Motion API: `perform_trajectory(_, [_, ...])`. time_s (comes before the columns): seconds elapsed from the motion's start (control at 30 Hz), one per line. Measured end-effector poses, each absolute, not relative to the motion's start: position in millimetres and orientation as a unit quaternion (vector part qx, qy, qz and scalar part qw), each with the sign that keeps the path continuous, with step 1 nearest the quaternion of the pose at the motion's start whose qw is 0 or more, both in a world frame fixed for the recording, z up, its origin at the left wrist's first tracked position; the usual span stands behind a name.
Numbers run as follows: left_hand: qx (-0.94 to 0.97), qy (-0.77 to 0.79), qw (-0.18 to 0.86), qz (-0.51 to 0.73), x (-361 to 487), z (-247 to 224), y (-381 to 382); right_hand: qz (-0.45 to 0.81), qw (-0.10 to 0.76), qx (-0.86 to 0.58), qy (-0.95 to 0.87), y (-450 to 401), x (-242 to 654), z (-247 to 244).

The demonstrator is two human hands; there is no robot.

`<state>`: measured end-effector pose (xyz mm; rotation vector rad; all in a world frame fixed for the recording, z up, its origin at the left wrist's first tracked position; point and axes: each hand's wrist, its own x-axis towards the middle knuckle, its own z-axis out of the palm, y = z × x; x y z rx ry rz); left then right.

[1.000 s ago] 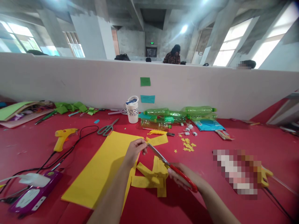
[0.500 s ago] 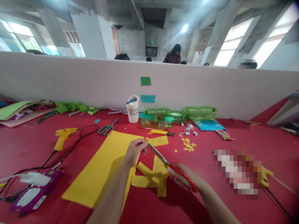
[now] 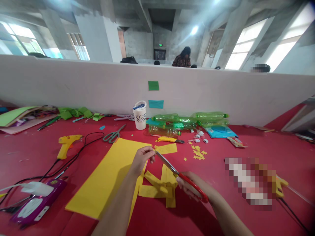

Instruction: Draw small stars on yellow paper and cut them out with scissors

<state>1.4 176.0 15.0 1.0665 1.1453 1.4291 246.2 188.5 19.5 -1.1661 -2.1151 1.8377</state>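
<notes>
My right hand (image 3: 189,185) is wrapped round the red handles of a pair of scissors (image 3: 167,163). The blades point up and left, their tips at the fingertips of my left hand (image 3: 145,155). Those fingers are pinched together; whatever lies between them is too small to make out. Just behind the blade tips lies a yellow paper strip (image 3: 167,148) with faint drawn marks. Several more yellow strips (image 3: 155,191) overlap below my hands. Under my left forearm is a large yellow sheet (image 3: 103,177). Small yellow paper stars (image 3: 198,152) are scattered to the right.
A yellow glue gun (image 3: 66,146) and a purple power strip (image 3: 39,203) with cables lie left. Grey scissors (image 3: 114,135), a white cup (image 3: 139,118), a yellow utility knife (image 3: 167,139) and green plastic bottles (image 3: 187,123) stand or lie behind. Another glue gun (image 3: 280,186) is at right.
Both hands and the scissors are almost where they were, with the blade tips still at my left fingertips. The small reddish bit by those fingertips shows less now.
</notes>
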Motion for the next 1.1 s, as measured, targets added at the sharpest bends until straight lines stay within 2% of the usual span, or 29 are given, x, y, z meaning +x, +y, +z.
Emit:
perform_trajectory(0.33, [0.453,0.473,0.475,0.588,2,16,176,0.615,0.056,-0.393,-0.681,191,247,14])
perform_trajectory(0.8, [0.497,0.455,0.374,0.638,17,14,175,0.641,0.116,-0.349,-0.673,184,239,9])
perform_trajectory(1.0, [0.515,0.491,0.263,0.652,18,18,175,0.656,0.114,-0.337,-0.665,182,236,10])
perform_trajectory(1.1, [0.524,0.481,0.273,0.648,18,17,175,0.668,0.111,-0.333,-0.656,182,236,8])
